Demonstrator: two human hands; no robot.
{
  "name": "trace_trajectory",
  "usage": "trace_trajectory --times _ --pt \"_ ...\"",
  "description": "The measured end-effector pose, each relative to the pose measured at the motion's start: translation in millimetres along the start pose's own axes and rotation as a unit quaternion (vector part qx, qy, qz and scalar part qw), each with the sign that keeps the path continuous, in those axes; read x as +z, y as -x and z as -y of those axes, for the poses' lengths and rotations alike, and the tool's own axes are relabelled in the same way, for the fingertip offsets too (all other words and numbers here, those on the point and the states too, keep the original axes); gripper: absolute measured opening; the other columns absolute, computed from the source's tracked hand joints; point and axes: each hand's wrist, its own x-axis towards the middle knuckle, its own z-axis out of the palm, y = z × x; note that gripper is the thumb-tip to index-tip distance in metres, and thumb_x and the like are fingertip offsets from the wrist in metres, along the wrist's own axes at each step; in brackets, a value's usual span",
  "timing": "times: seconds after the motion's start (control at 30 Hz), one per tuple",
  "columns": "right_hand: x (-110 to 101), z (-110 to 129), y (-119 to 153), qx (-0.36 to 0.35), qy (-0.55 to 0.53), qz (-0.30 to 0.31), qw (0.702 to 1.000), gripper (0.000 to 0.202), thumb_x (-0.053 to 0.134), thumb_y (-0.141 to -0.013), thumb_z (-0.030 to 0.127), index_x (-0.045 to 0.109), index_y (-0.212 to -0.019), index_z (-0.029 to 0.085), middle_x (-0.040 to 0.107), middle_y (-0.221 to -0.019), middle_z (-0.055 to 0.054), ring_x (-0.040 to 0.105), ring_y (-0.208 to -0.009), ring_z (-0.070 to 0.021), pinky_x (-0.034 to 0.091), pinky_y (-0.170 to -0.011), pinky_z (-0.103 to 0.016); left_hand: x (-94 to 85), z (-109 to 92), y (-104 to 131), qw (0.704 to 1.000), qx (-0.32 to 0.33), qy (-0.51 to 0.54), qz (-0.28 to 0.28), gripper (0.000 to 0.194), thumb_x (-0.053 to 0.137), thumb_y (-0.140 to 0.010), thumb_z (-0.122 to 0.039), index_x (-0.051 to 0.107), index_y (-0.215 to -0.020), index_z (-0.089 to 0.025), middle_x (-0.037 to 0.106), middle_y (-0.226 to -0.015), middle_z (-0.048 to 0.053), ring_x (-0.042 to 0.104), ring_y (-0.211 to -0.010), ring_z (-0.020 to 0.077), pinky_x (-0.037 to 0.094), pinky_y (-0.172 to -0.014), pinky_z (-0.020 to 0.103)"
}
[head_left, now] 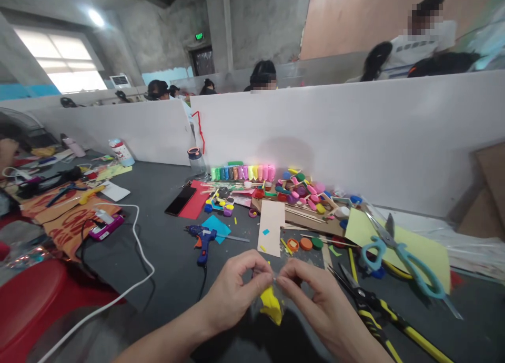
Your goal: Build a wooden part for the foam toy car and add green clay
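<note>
yellow clay packet (271, 306): right of blue glue gun (202, 242), below the fingers (265, 283) | left hand (235, 283): thumb, forefinger clamped on its top | right hand (311, 286): fingers pinched at wrapper edge

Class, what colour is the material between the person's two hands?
The material is bright yellow, seen best in the head view.

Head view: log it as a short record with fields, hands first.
Left hand: pinching a clear-wrapped yellow piece
Right hand: fingertips near the left's; grip on wrapping unclear
Ahead, left: blue glue gun, lying on the dark table
Right: blue-handled scissors, partly over a pale-yellow sheet
Back: coloured packs before a white partition
</note>
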Motion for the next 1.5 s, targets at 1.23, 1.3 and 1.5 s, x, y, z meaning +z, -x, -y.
trace_trajectory --times 1.23,1.3,1.5 --pt "-36 -10 -52 0.01 0.088 -0.048 0.995 0.032 0.057 -0.095 0.034 0.064 -0.068 0.018 0.059 -0.061 0.002 0.049 -0.058 -0.012 0.033 -0.057 -0.024 -43.6 -5 -73 0.972 0.134 -0.19 -0.029 0.023 0.059 -0.093 -0.026 0.059 -0.072 -0.017 0.058 -0.071 -0.003 0.052 -0.068 0.0118 0.039 -0.067 0.026" --pt "-37 -19 -40 0.044 0.094 -0.089 0.991 0.03 0.054 -0.095 0.031 0.065 -0.071 0.017 0.061 -0.062 0.001 0.051 -0.058 -0.0127 0.035 -0.056 -0.024 -50.1 6 -83 0.971 0.107 -0.212 -0.025 0.025 0.058 -0.095 -0.029 0.059 -0.072 -0.017 0.057 -0.068 -0.004 0.052 -0.065 0.0118 0.04 -0.063 0.026" --pt "-32 -30 6 0.052 0.107 -0.113 0.986 0.033 0.055 -0.096 0.033 0.061 -0.067 0.02 0.061 -0.061 0.002 0.056 -0.056 -0.0128 0.042 -0.055 -0.022 -74.3 48 -132 0.947 0.013 -0.321 0.018 0.03 0.062 -0.096 -0.037 0.064 -0.116 -0.014 0.067 -0.112 0.007 0.067 -0.095 0.0205 0.059 -0.082 0.039"
